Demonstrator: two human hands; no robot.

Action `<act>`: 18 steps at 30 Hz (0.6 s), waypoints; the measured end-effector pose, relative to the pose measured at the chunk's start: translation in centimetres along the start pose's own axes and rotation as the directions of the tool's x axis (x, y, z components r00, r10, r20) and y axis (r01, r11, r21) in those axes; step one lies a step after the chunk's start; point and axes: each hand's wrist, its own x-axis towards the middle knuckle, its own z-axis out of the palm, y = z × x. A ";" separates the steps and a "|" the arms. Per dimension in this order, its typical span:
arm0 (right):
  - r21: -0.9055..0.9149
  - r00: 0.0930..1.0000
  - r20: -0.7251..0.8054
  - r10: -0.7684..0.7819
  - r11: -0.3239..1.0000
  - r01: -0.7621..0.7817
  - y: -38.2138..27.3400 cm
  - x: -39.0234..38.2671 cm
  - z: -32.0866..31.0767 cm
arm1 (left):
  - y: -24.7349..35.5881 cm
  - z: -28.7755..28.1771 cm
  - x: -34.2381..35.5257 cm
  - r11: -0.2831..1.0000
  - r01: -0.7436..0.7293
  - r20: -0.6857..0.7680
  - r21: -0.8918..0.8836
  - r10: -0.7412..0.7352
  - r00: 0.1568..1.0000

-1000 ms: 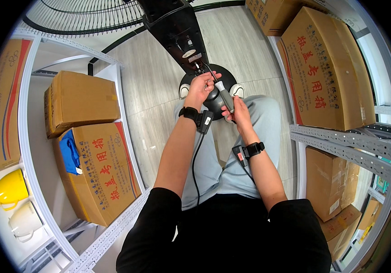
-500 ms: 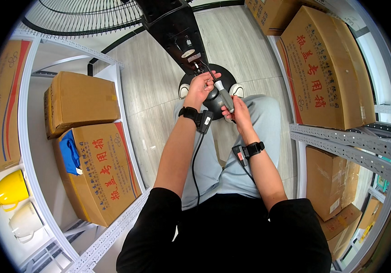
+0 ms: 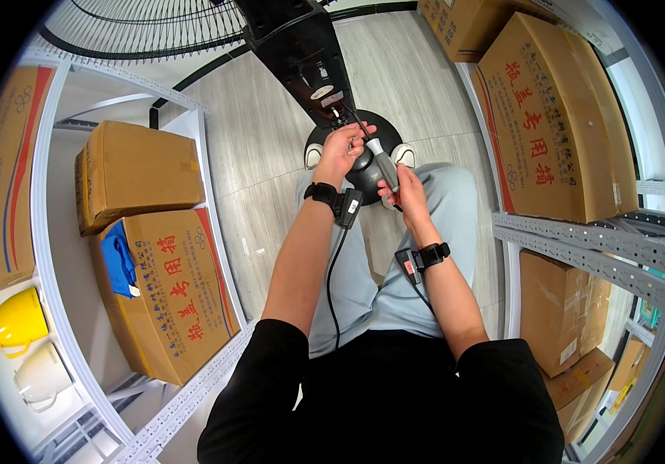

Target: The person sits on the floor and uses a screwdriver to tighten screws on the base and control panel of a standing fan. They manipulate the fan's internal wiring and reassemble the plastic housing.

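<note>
A black fan column (image 3: 301,58) rises from a round black base (image 3: 385,127) on the floor, between my shoes. In my right hand (image 3: 408,193) is a screwdriver (image 3: 384,165) with a grey handle and a pale collar, its front end slanting up toward the column's foot. The fingers of that hand are closed at the back of the handle. My left hand (image 3: 342,151) is at the foot of the column, its fingers curled beside the dark shaft or cord ahead of the handle. What those fingers pinch is hidden.
The fan's wire guard (image 3: 147,35) is at the upper left. Shelving on both sides carries cardboard boxes (image 3: 164,282), with a blue cloth (image 3: 119,259) on one. A yellow mug (image 3: 19,323) and a white mug (image 3: 42,377) stand at far left. Cables (image 3: 332,282) hang from my wristbands.
The fan column has shifted very slightly to the right in the picture. My hands and the screwdriver stay almost where they were, with the same grip.
</note>
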 end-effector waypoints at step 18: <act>-0.170 0.992 -0.069 -0.101 0.982 0.088 0.5 0.2 0.3 | -0.1 0.2 0.1 1.000 -0.011 -0.052 -0.006 0.011 0.999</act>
